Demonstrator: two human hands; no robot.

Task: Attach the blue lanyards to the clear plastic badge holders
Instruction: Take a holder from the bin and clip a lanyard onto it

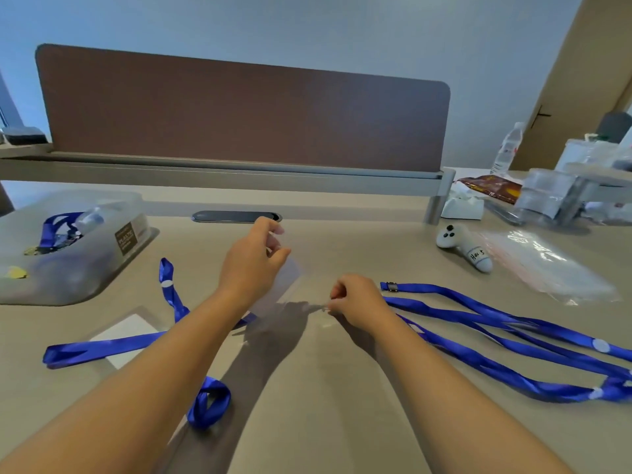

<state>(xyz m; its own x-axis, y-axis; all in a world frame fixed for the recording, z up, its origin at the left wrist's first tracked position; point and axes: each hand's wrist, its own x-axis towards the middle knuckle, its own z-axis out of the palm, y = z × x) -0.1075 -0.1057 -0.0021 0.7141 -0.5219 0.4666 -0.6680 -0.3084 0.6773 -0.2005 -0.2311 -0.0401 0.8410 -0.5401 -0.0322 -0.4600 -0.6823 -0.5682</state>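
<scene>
Fingers of the left hand (254, 258) are curled, and the upper edge of a clear badge holder (284, 285) is pinched and held tilted above the desk (325, 405). A small clip at the holder's lower corner is pinched by the right hand (354, 301). One blue lanyard (102, 348) is laid across a second badge holder (126, 328) under the left forearm. More lanyards (496, 336) are spread on the desk to the right.

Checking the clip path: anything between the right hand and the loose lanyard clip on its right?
Nothing visible. The lanyard clip lies on bare desk just right of the right hand, which pinches the clear badge holder.
</scene>
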